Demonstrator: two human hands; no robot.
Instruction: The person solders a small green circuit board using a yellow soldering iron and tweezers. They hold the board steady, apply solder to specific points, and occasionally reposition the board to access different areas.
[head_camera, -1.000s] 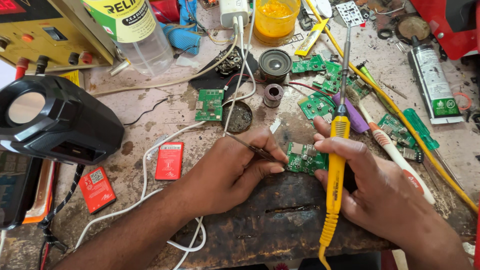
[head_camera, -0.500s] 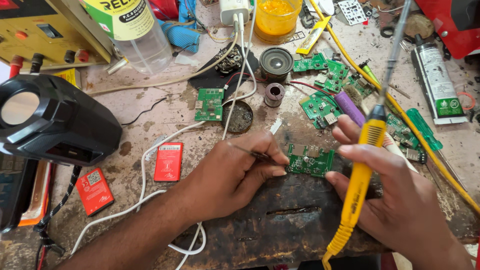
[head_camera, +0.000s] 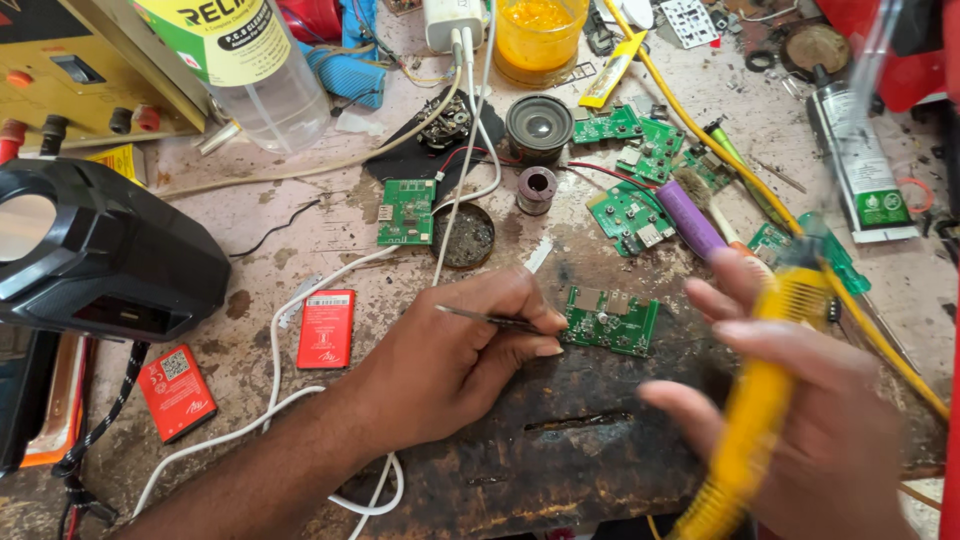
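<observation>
Circuit board (head_camera: 610, 322), small and green, lies flat on the dark scorched patch of the table (head_camera: 300, 230), just in front of the left hand (head_camera: 455, 365). Left fingers (head_camera: 520, 335) are pinched narrow on thin metal tweezers (head_camera: 490, 319), whose tips reach the board's left edge. Right hand (head_camera: 800, 420) is blurred; its fingers wrap a yellow-handled soldering iron (head_camera: 760, 400), held raised to the right of the board, the tip not clearly visible.

As a judgement, the work is at the soldering stage: the board is steadied with the tweezers while the iron hangs off the joint. The next move calls for bringing the tip down exactly onto 1 pad without nudging the board or touching the left fingers.

Outward from the hands, 2 flat red rectangular battery packs (head_camera: 326, 328) with white labels lie left of the left wrist. A round solder-paste tin (head_camera: 467, 235) and another green board sit behind the tweezers. More green boards (head_camera: 630, 210) cluster right of a small black speaker (head_camera: 539, 127). A clear bottle with a yellow and green label (head_camera: 240, 60) stands at the back left, a jar of orange liquid (head_camera: 538, 35) at the back centre, and a white tube with a green label (head_camera: 860, 170) lies far right
</observation>
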